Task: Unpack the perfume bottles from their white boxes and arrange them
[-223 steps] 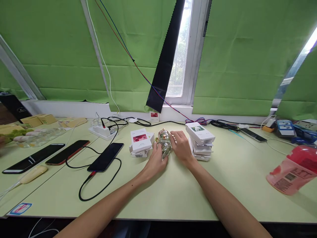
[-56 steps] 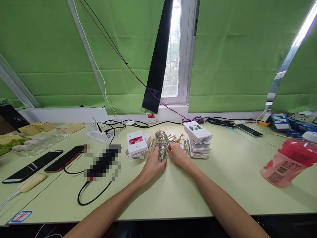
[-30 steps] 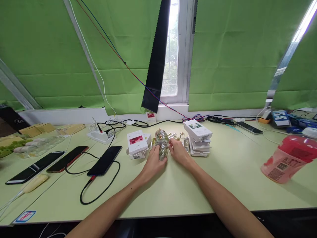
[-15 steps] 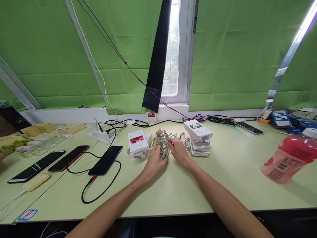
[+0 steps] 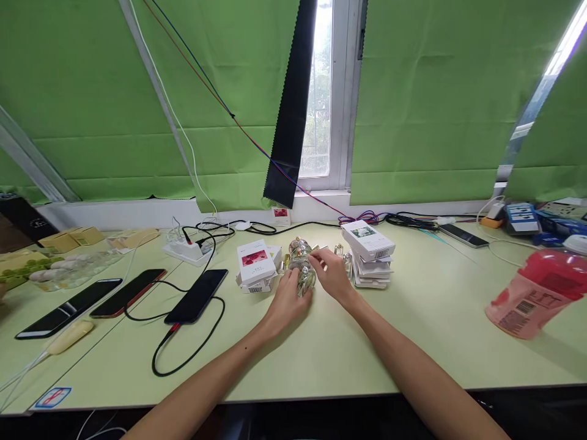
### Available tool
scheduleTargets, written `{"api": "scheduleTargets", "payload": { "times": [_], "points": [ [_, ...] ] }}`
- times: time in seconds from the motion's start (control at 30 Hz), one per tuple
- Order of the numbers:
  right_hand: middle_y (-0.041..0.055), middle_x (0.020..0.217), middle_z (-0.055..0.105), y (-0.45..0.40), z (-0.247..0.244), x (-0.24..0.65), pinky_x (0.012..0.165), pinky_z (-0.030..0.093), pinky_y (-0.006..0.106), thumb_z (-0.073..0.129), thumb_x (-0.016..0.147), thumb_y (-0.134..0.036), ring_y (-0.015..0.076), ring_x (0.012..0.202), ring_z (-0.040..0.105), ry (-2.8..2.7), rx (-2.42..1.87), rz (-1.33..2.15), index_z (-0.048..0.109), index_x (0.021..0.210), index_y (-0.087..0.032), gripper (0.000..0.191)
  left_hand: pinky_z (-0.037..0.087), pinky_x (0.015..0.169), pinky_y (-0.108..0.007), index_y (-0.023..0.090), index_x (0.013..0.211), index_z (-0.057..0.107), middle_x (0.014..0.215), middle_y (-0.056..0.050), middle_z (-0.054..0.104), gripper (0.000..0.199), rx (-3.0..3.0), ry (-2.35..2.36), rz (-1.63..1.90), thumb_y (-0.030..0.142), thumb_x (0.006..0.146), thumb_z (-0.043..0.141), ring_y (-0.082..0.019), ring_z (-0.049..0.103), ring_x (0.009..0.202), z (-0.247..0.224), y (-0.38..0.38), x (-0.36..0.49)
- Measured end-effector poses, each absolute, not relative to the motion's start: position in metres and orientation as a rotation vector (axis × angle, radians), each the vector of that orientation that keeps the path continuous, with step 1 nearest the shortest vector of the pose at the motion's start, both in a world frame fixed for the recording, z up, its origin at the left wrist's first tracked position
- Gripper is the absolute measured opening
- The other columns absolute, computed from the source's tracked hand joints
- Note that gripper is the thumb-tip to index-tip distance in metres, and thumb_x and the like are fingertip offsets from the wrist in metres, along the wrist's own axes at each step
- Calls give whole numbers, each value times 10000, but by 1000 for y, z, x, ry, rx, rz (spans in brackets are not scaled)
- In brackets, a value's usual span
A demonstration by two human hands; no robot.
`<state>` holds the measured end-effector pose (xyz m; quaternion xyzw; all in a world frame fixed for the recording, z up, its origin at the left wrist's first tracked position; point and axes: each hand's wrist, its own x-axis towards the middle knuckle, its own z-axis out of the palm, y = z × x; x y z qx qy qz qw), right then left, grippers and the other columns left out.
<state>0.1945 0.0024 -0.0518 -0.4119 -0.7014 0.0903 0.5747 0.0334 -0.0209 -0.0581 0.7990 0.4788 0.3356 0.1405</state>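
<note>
At the centre of the frame I have the left hand [image 5: 288, 300] curled around the near, lower side of a clear, shiny, bulbous glass object [image 5: 306, 278]; its fingers grasp it, and I judge that this low hold steadies the round body against the pale green surface [image 5: 348, 360]. The right hand [image 5: 334, 276] comes in from the other side, fingers bent and drawn together at the object's upper right, an angle that probably suits fine work near the top. Whether those fingers are clenched on something small or just touching, I cannot tell. Small glass vials with metallic tops [image 5: 347, 266] sit close by on the right, beside the tall stack of white cardboard boxes [image 5: 368, 241]; the lower white box with a red picture [image 5: 255, 263] lies left of the glass, so both groups seem arranged within easy reach. As for containers, I cannot make out what the glass object holds, nor whether the boxes are filled. A clear plastic tray [image 5: 55, 282] at the left carries pale, rounded things, and a pink plastic jar with a red upper part [image 5: 534, 296] leans in my view at the lower right, its contents unclear.
</note>
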Motion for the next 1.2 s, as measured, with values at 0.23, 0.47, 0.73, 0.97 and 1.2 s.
{"api": "scheduleTargets", "payload": {
  "times": [0.23,0.47,0.73,0.97,1.2],
  "points": [
    [38,831,715,-4,-48,187,744,501,308,551,990,-261,177,754,615,-1663,-917,115,692,889,-225,176,491,818,-396,208,968,521,1024,-90,608,136,2355,1384,943,273,869,586,-263,588,986,-60,-20,34],
    [37,876,744,-7,-48,184,794,503,309,542,993,-241,185,832,653,-1715,-903,162,708,891,-228,196,497,861,-407,195,1142,553,1082,-104,632,267,2398,1369,948,277,889,580,-280,591,1064,-64,-15,34],
    [45,860,732,-8,-48,184,799,499,316,561,972,-206,189,829,637,-1743,-921,157,713,904,-220,167,506,866,-406,205,1123,570,1092,-93,652,264,2361,1308,995,224,861,592,-271,605,1051,-64,-15,34],
    [40,810,709,-9,-49,184,757,493,312,546,968,-217,189,793,612,-1750,-914,132,694,878,-217,173,504,858,-401,200,1084,567,1081,-90,651,217,2330,1311,942,211,867,568,-261,597,1032,-58,-18,35],
    [42,831,721,-8,-50,184,752,497,312,533,969,-236,186,795,623,-1735,-949,133,692,873,-222,186,504,857,-398,197,1085,578,1081,-93,655,220,2350,1292,970,215,867,578,-265,595,1043,-59,-18,35]
  ]
}}
